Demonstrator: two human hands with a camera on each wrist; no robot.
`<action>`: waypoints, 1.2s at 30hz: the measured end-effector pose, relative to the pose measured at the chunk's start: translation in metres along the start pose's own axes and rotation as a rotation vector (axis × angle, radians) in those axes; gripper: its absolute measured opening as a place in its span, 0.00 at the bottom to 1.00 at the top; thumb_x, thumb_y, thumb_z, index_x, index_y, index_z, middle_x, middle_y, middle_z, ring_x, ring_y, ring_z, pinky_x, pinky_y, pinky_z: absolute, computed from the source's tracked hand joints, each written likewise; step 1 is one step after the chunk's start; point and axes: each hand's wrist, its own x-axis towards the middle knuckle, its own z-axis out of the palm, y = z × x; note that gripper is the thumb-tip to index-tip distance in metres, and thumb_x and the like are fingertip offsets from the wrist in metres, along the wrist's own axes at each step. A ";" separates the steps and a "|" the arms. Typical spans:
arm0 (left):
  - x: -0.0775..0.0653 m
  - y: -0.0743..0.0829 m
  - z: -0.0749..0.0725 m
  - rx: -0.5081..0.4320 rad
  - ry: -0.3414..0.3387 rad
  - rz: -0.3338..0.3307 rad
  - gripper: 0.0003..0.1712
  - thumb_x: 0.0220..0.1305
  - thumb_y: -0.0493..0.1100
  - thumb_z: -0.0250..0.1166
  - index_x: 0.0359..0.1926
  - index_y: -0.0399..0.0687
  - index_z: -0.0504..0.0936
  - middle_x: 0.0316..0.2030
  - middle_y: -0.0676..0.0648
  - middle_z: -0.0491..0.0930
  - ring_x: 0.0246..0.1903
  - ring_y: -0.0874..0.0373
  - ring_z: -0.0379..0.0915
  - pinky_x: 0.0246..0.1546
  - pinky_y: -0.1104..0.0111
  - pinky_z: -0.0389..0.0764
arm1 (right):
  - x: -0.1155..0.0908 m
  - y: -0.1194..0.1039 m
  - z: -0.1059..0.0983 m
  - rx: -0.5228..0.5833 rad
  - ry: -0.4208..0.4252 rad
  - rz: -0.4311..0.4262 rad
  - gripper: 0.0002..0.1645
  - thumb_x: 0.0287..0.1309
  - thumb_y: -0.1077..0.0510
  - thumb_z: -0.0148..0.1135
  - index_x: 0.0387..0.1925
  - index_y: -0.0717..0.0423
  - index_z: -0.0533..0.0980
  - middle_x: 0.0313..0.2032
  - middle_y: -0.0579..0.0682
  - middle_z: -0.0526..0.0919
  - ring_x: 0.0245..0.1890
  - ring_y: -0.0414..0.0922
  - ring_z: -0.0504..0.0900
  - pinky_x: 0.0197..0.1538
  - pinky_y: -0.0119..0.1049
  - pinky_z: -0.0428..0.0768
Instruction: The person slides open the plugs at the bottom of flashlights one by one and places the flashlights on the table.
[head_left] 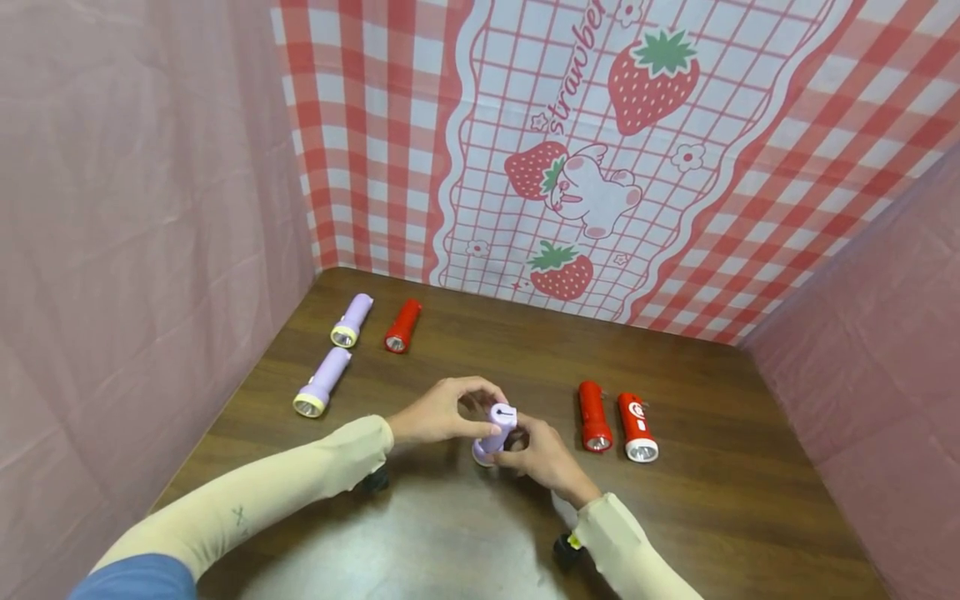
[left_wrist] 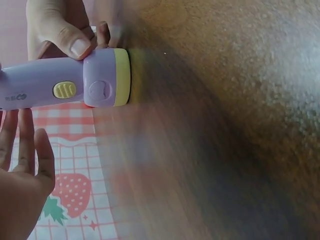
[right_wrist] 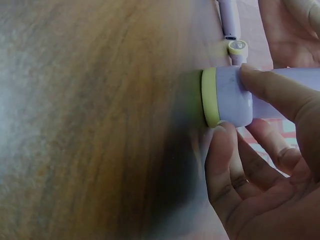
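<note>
A lilac flashlight (head_left: 501, 421) with a pale yellow rim stands upright, lens end down, between the hands. Whether its rim touches the table, I cannot tell. My left hand (head_left: 450, 410) pinches the upper barrel, its thumb on the near side and its other fingers partly hidden behind. My right hand (head_left: 549, 458) grips the wide head from the right; its thumb (right_wrist: 272, 87) presses on the lilac collar. Facing the left wrist camera is a yellow switch (left_wrist: 64, 90) on the barrel. The lens is hidden.
Two lilac flashlights (head_left: 324, 382) (head_left: 352, 320) and a red flashlight (head_left: 403, 326) lie at the left of the wooden table (head_left: 705, 517). To the right lie a red flashlight (head_left: 593, 417) and a white-rimmed red one (head_left: 637, 427). A strawberry-patterned cloth (head_left: 570, 167) hangs behind.
</note>
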 end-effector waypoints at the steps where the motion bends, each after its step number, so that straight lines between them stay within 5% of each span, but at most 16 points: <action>1: 0.000 0.001 0.000 -0.007 -0.006 -0.002 0.19 0.60 0.47 0.77 0.51 0.58 0.84 0.44 0.57 0.84 0.46 0.58 0.79 0.49 0.53 0.81 | 0.000 0.000 0.000 0.004 0.001 -0.001 0.26 0.52 0.56 0.80 0.51 0.57 0.80 0.31 0.49 0.85 0.28 0.43 0.82 0.27 0.39 0.84; 11: 0.003 0.003 -0.003 -0.097 -0.053 -0.039 0.15 0.75 0.47 0.64 0.57 0.51 0.86 0.51 0.57 0.84 0.55 0.59 0.77 0.58 0.58 0.76 | -0.001 0.004 0.002 -0.004 0.014 0.017 0.25 0.51 0.52 0.81 0.48 0.58 0.81 0.25 0.49 0.83 0.23 0.42 0.81 0.26 0.37 0.82; 36: 0.009 0.003 -0.002 -0.156 -0.055 -0.114 0.11 0.72 0.45 0.67 0.51 0.49 0.88 0.48 0.54 0.87 0.54 0.53 0.79 0.55 0.61 0.79 | -0.001 0.007 0.002 -0.009 0.004 0.021 0.24 0.52 0.50 0.80 0.47 0.58 0.82 0.22 0.48 0.82 0.20 0.41 0.78 0.24 0.34 0.79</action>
